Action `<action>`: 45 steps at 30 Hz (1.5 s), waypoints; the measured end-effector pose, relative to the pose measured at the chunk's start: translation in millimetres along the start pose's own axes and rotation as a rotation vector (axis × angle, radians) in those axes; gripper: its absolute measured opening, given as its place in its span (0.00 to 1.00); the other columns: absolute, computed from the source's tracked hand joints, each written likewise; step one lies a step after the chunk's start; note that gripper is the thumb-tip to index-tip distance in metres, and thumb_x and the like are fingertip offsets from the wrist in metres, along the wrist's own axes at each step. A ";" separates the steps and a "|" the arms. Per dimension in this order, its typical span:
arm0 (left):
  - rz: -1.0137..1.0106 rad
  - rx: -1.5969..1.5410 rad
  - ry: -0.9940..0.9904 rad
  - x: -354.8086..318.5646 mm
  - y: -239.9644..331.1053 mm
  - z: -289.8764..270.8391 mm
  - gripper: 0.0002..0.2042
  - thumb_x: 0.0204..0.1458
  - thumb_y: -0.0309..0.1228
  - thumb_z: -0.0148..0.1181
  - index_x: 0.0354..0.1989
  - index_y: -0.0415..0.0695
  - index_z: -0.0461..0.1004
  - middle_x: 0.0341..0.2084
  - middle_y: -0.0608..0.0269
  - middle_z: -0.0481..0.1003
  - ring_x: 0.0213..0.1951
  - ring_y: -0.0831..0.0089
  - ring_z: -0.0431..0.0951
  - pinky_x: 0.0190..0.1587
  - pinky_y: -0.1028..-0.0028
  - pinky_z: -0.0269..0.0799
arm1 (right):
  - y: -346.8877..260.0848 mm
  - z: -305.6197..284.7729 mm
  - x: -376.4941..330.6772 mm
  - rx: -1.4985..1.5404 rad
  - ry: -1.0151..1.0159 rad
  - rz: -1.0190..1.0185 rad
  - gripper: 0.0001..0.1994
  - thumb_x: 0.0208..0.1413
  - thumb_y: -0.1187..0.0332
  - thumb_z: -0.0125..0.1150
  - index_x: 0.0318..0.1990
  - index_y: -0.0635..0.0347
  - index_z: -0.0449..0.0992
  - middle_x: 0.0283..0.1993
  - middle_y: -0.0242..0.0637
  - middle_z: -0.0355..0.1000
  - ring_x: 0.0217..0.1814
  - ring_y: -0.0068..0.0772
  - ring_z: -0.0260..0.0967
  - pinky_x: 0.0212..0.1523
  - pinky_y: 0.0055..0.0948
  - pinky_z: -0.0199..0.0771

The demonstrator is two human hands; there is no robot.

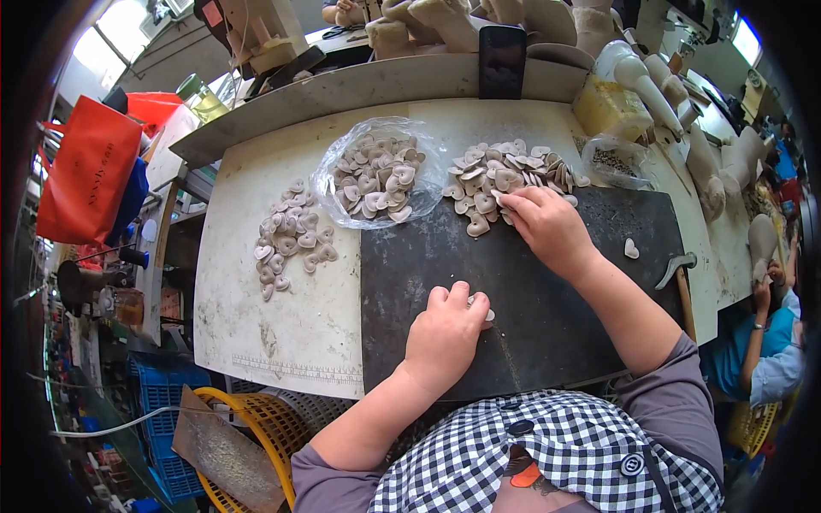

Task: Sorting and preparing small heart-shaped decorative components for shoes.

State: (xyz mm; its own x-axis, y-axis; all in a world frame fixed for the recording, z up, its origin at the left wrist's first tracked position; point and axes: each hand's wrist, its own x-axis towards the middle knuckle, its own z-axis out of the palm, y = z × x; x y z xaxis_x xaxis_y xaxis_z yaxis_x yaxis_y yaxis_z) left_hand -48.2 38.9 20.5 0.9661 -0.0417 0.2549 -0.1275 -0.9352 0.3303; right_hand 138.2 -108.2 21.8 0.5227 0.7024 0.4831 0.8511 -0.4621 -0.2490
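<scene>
My left hand (445, 329) rests on the dark mat (530, 299) with its fingers curled over a small beige heart-shaped piece (486, 315). Further back, my right hand (547, 224) reaches into a loose pile of heart-shaped pieces (500, 175) at the mat's far edge, fingertips on the pieces. Whether it grips one is hidden by the fingers. A clear plastic bag (376, 175) holds more of these hearts, and another pile of hearts (291, 235) lies on the white table (256, 325) to the left.
A single heart (631, 249) and a hammer (680, 274) lie at the mat's right side. A bag of small dark bits (616, 161), a yellow container (609, 107) and a phone (502, 60) stand at the back. A yellow basket (256, 427) sits below left. Another person (770, 342) is at the right.
</scene>
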 end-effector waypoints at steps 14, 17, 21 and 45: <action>0.118 -0.027 0.147 16.1 -20.5 8.9 0.08 0.45 0.25 0.62 0.33 0.40 0.73 0.27 0.58 0.71 0.29 0.61 0.74 0.31 0.69 0.73 | -2.2 -10.8 -60.6 1.266 0.185 0.740 0.09 0.58 0.76 0.62 0.47 0.63 0.77 0.43 0.33 0.77 0.43 0.21 0.74 0.47 0.21 0.76; -0.042 -0.315 0.183 15.0 -21.6 1.0 0.07 0.51 0.26 0.61 0.38 0.39 0.74 0.26 0.60 0.75 0.26 0.67 0.76 0.28 0.75 0.72 | -9.5 -11.1 -62.1 1.296 0.218 0.776 0.10 0.58 0.76 0.63 0.47 0.64 0.76 0.43 0.35 0.77 0.43 0.23 0.75 0.47 0.24 0.77; -0.589 -1.436 -0.020 15.5 -8.5 0.1 0.10 0.62 0.34 0.54 0.43 0.40 0.74 0.29 0.66 0.76 0.26 0.84 0.73 0.24 0.83 0.67 | -13.8 -10.7 -58.0 1.341 0.214 0.702 0.11 0.58 0.77 0.63 0.48 0.64 0.75 0.43 0.35 0.77 0.43 0.24 0.75 0.46 0.25 0.78; -0.475 -1.808 0.117 -4.4 -13.0 24.4 0.08 0.59 0.28 0.55 0.45 0.46 0.74 0.41 0.52 0.77 0.34 0.69 0.78 0.23 0.81 0.71 | -15.3 -14.2 -58.0 0.224 0.009 0.215 0.14 0.49 0.75 0.65 0.45 0.58 0.78 0.46 0.40 0.73 0.49 0.45 0.70 0.51 0.38 0.72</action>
State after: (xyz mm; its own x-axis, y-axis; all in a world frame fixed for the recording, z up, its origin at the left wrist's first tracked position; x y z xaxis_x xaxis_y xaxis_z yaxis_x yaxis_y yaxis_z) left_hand -45.4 42.7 -7.1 0.9793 0.1711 -0.1078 -0.0163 0.5983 0.8011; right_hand 94.2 -149.5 9.5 0.6924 0.5962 0.4063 0.7109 -0.4679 -0.5250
